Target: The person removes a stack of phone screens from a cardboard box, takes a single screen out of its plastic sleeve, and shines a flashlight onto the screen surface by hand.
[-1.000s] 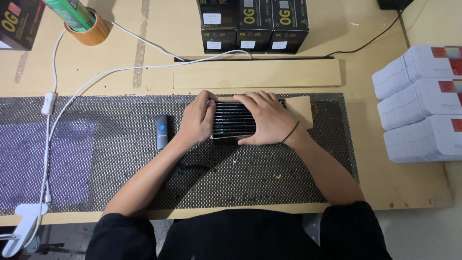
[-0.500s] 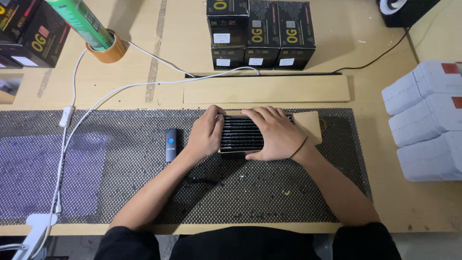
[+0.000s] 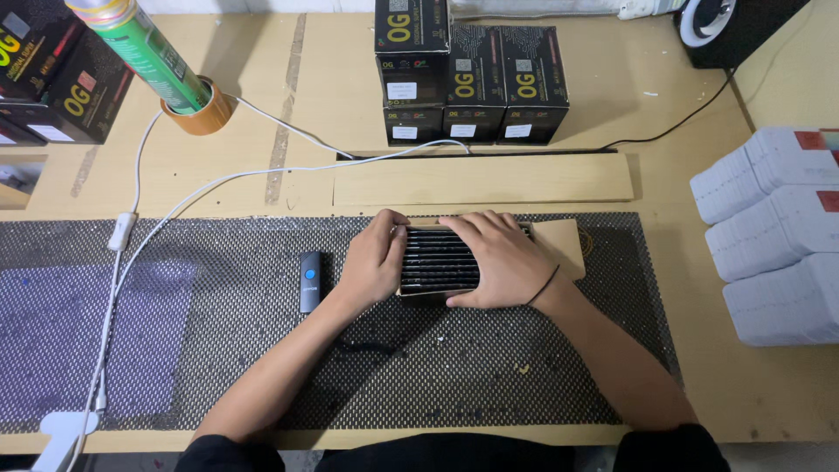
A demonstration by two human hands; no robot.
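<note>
My left hand (image 3: 374, 260) presses on the left end of a flat cardboard tray (image 3: 559, 245) packed with a row of thin black sticks (image 3: 433, 262). My right hand (image 3: 498, 258) lies palm down over the right part of the sticks, fingers spread toward the far edge; a thin black band circles its wrist. The tray rests on a black mesh mat (image 3: 262, 350). A small black device with a blue button (image 3: 310, 281) lies on the mat just left of my left hand.
Black printed boxes (image 3: 463, 74) stand at the back middle, more (image 3: 52, 79) at the back left. A green spray can (image 3: 144, 52) stands in a tape roll. White stacked packs (image 3: 778, 236) sit at the right. A white cable (image 3: 122, 262) crosses the mat. A wooden strip (image 3: 481, 179) lies behind the tray.
The view has shifted so everything sits lower and slightly right in the picture. Both hands stay on the tray of sticks in much the same grip.
</note>
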